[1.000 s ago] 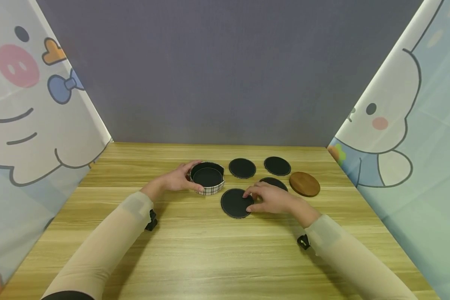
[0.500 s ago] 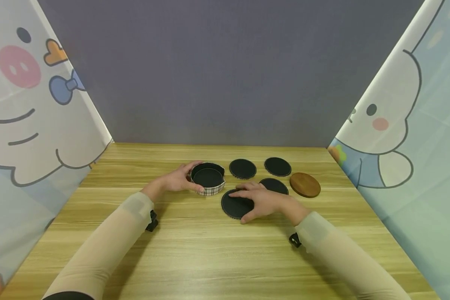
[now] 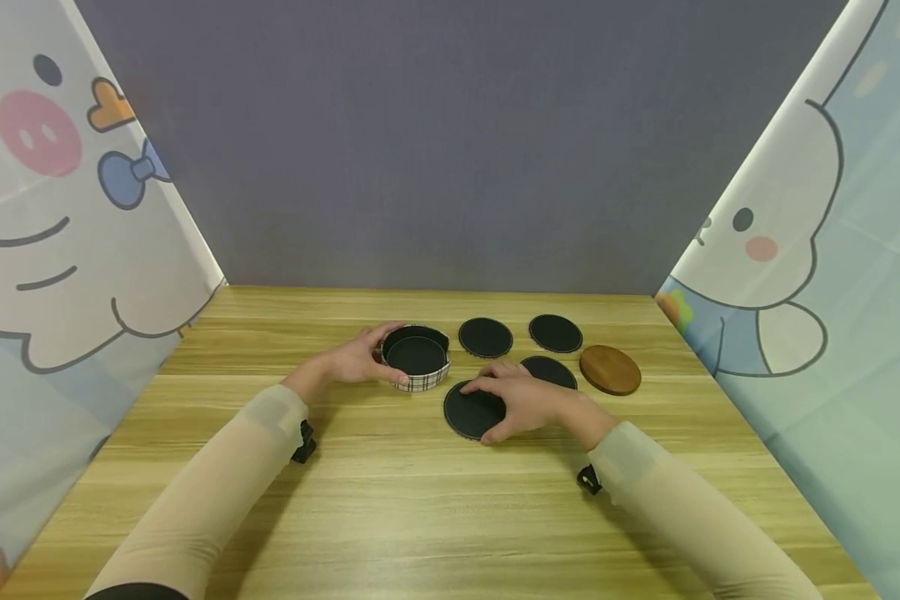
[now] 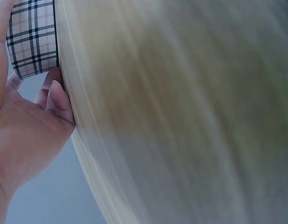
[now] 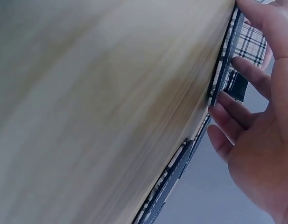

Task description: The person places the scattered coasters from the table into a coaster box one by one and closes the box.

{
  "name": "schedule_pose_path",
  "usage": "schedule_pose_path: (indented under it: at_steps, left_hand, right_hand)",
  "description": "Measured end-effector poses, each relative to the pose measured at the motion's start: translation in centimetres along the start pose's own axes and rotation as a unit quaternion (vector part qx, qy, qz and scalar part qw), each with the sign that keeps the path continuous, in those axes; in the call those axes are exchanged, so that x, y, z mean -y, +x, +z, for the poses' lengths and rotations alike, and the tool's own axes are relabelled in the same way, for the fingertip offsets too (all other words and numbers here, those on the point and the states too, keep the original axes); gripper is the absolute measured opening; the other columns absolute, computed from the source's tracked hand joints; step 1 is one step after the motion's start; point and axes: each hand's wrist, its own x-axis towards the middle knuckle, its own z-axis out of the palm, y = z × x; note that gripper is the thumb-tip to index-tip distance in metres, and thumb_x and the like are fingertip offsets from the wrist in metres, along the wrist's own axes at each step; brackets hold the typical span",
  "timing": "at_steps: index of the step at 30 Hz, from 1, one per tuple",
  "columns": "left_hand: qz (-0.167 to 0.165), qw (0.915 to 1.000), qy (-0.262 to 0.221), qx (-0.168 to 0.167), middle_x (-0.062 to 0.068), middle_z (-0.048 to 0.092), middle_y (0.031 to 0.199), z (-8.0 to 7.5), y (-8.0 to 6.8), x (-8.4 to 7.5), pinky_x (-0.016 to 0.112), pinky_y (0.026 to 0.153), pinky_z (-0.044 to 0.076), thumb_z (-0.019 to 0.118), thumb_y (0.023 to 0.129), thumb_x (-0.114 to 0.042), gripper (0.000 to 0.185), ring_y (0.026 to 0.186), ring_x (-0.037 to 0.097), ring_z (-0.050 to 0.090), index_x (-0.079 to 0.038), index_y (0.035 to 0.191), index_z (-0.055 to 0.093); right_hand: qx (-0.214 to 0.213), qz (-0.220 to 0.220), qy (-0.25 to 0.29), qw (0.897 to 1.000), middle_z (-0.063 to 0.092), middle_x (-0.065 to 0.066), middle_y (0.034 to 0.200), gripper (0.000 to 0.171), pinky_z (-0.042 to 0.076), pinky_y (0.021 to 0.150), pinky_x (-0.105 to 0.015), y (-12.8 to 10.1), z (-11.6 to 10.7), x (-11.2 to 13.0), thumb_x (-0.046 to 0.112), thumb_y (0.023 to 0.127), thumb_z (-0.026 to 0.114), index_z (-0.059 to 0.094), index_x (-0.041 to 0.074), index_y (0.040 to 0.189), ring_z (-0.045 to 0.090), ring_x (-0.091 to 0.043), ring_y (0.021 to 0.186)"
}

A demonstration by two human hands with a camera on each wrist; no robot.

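Observation:
My left hand [image 3: 354, 357] grips a round coaster holder [image 3: 423, 382] with a black inside and a plaid outer wall, thumb in front and fingers behind. In the left wrist view the plaid wall [image 4: 34, 35] shows beside the palm. To its right, a black round coaster [image 3: 467, 414] lies on the table. My right hand [image 3: 523, 400] spans this coaster, thumb at its near edge and fingers toward the far edge. From the right wrist, fingertips [image 5: 219, 100] show at the coaster's thin edge [image 5: 225, 58], which has plaid trim.
Two black coasters [image 3: 485, 337] [image 3: 555, 332] lie at the back. A third coaster [image 3: 548, 370] sits just behind the right hand. Farther right is a round wooden disc [image 3: 610, 370]. A grey panel [image 3: 450, 150] rises behind the wooden table [image 3: 450, 517].
My right hand has shifted left over the near coaster, and its fingers have spread from the coaster's right side to span it. The left hand stays on the holder.

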Motion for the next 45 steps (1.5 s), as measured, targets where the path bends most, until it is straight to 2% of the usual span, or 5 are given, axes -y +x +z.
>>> schedule_pose_path:
  at_steps: [7, 14, 23, 37, 45]
  left_hand:
    - [-0.004, 1.0000, -0.001, -0.001, 0.028, 0.025, 0.163, 0.1, 0.0, 0.0, 0.059, 0.116, 0.046, 0.092, 0.090, -0.049, 0.118, 0.138, 0.044, 0.052, -0.027, 0.178, 0.017]
    - [-0.001, 1.0000, 0.007, -0.005, 0.029, 0.025, 0.163, 0.1, 0.1, 0.1, 0.060, 0.117, 0.045, 0.092, 0.090, -0.050, 0.118, 0.139, 0.046, 0.052, -0.026, 0.178, 0.016]
    - [-0.003, 1.0000, -0.001, -0.004, 0.029, 0.023, 0.164, 0.1, -0.1, 0.2, 0.059, 0.116, 0.046, 0.093, 0.089, -0.049, 0.119, 0.138, 0.045, 0.054, -0.028, 0.178, 0.017]
    - [-0.001, 1.0000, -0.001, -0.003, 0.028, 0.026, 0.163, -0.2, -0.1, -0.1, 0.058, 0.115, 0.046, 0.093, 0.088, -0.049, 0.119, 0.134, 0.042, 0.055, -0.028, 0.178, 0.018]
    - [0.002, 1.0000, -0.007, 0.003, 0.026, 0.024, 0.165, -0.2, -0.1, 0.0, 0.057, 0.115, 0.046, 0.092, 0.090, -0.050, 0.117, 0.135, 0.042, 0.055, -0.030, 0.178, 0.017]
  right_hand:
    - [-0.016, -0.002, -0.011, 1.000, 0.052, -0.006, 0.153, 0.080, 0.040, 0.116, -0.058, -0.2, 0.0, -0.2, 0.052, 0.086, 0.091, 0.060, 0.032, 0.157, 0.049, -0.030, 0.140]
    - [-0.053, 0.004, 0.003, 0.999, 0.049, -0.005, 0.154, 0.077, 0.041, 0.113, -0.060, -0.7, -0.3, -0.6, 0.053, 0.086, 0.089, 0.060, 0.037, 0.156, 0.045, -0.034, 0.140]
    - [-0.102, 0.006, 0.015, 0.995, 0.047, -0.002, 0.150, 0.077, 0.038, 0.114, -0.058, -0.4, -0.5, -0.8, 0.054, 0.086, 0.087, 0.058, 0.040, 0.156, 0.043, -0.030, 0.136]
    - [-0.142, 0.007, 0.017, 0.990, 0.046, -0.005, 0.152, 0.077, 0.034, 0.118, -0.064, 1.7, -1.3, -1.0, 0.057, 0.089, 0.084, 0.057, 0.039, 0.158, 0.041, -0.032, 0.144]
    - [-0.149, 0.007, 0.017, 0.989, 0.047, -0.008, 0.153, 0.078, 0.025, 0.124, -0.067, 3.6, -1.7, -0.5, 0.056, 0.090, 0.082, 0.057, 0.033, 0.160, 0.042, -0.034, 0.145]
